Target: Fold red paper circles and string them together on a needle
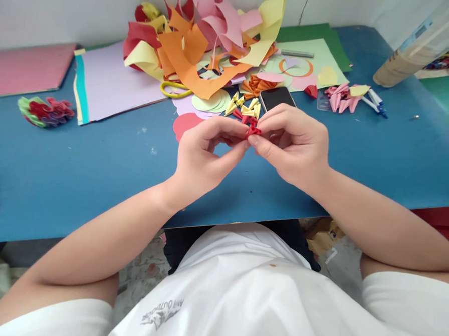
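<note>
Between both hands, over the near middle of the blue table, is a small folded red paper piece [253, 131]. My left hand [210, 149] pinches its left side between thumb and fingertips. From the right, my right hand [295, 144] grips the same piece with thumb and index finger, its other fingers curled under. Just behind the fingertips lie more red folded pieces [243, 116] and several yellow folded paper pieces [250, 108]. A black phone [276, 96] sits behind my right hand. Round red paper [185, 126] lies partly behind my left hand.
Curled paper offcuts [201, 46] pile up at the back, with yellow-handled scissors [176, 89] below them. A lilac sheet stack [119, 82] and a colourful paper bundle [46, 111] lie left. Pink folded pieces [343, 98], pens [374, 101] and a clear container [399, 62] stand right.
</note>
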